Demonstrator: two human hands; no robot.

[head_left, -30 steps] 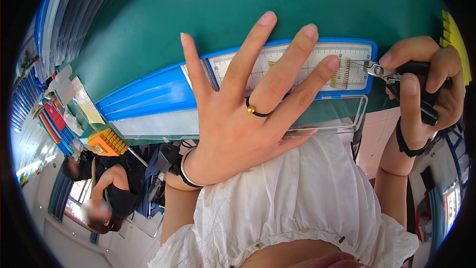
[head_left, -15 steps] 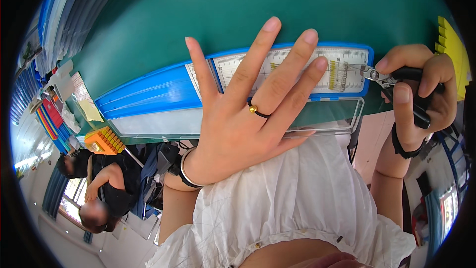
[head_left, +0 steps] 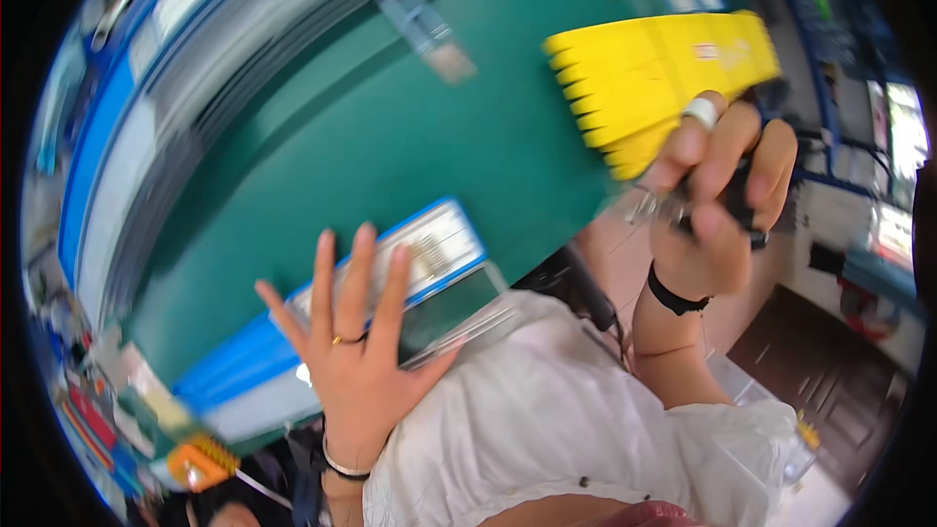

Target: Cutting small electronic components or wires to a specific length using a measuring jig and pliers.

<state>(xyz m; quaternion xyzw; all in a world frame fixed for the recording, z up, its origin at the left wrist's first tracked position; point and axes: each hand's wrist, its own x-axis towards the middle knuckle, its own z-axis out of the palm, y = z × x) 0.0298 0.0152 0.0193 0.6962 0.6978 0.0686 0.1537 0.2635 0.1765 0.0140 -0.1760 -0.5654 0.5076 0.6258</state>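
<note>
Head view: blue case (head_left: 232, 351) holds a coiled spring (head_left: 429, 256).

Motion blur smears right hand (head_left: 724, 181); window (head_left: 902, 127) glares; edges bowed.

no writing possible to read, small pale label (head_left: 706, 52) on yellow notched flat sheets (head_left: 649, 73) blurred, flat white rectangular plate (head_left: 462, 232) in long blue case (head_left: 229, 356) also blurred
</note>
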